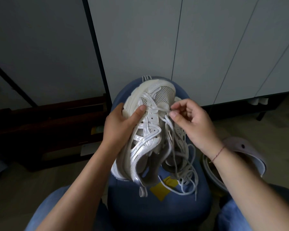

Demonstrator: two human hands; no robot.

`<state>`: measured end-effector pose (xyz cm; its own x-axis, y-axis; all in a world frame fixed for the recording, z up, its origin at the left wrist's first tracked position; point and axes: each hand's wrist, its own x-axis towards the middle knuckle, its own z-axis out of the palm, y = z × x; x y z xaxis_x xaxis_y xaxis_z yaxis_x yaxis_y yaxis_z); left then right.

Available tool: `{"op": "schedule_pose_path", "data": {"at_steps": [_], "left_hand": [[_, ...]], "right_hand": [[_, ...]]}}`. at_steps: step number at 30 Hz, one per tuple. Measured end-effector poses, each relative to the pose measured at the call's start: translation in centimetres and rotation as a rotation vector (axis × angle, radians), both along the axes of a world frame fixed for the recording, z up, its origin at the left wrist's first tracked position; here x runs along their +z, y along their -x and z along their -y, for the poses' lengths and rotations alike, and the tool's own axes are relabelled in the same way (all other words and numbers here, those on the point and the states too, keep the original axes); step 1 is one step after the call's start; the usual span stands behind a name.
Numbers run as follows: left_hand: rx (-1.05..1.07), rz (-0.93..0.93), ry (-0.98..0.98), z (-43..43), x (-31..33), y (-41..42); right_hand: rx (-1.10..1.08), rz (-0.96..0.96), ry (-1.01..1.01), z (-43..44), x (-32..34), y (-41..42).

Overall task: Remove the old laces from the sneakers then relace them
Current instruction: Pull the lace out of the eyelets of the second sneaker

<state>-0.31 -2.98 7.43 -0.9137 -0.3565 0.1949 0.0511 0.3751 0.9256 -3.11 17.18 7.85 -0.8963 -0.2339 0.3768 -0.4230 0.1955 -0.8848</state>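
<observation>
A white mesh sneaker [150, 124] lies toe-away on a blue stool [158, 202]. My left hand [122, 125] grips its left side and sole, thumb pressed on the upper. My right hand [190, 124] pinches the grey-white lace [169, 124] near the lowest eyelets by the toe. Loose lace loops [187, 174] trail over the stool's right side. A second sneaker [180, 135] lies partly hidden beside the first, under my right hand.
A yellow tag [162, 187] lies on the stool under the heel. A pale clog-like shoe [247, 152] and a round bin [212, 172] sit on the floor at right. White cabinet doors [190, 47] stand behind; dark wooden furniture [48, 127] at left.
</observation>
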Motion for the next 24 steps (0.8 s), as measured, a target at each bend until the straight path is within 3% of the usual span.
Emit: {"op": "schedule_pose_path", "data": {"at_steps": [6, 9, 11, 13, 17, 19, 21, 24], "left_hand": [[0.021, -0.027, 0.276, -0.9, -0.2, -0.2], [0.029, -0.031, 0.399, -1.4, -0.1, -0.4], [0.036, -0.028, 0.441, -1.5, 0.0, -0.4], [0.02, -0.029, 0.381, -1.3, 0.0, -0.4], [-0.016, 0.006, 0.151, -0.8, 0.0, -0.2], [-0.021, -0.004, 0.076, -0.7, 0.0, -0.2], [-0.021, -0.009, 0.102, -0.8, 0.1, -0.3], [0.016, 0.007, 0.251, -1.1, 0.2, -0.4]], "right_hand": [[-0.178, -0.32, -0.316, 0.9, -0.6, -0.4], [-0.249, -0.364, -0.403, 1.0, -0.9, -0.4], [-0.219, -0.317, -0.36, 1.0, -1.0, -0.3], [-0.086, -0.147, -0.158, 1.0, -0.9, 0.0], [0.24, 0.372, 0.695, 0.7, 0.3, 0.3], [0.264, 0.545, 0.895, 0.5, 0.5, 0.4], [0.175, 0.462, 0.68, 0.1, 0.3, 0.7], [-0.032, 0.061, 0.045, -0.1, -0.4, 0.8]]}}
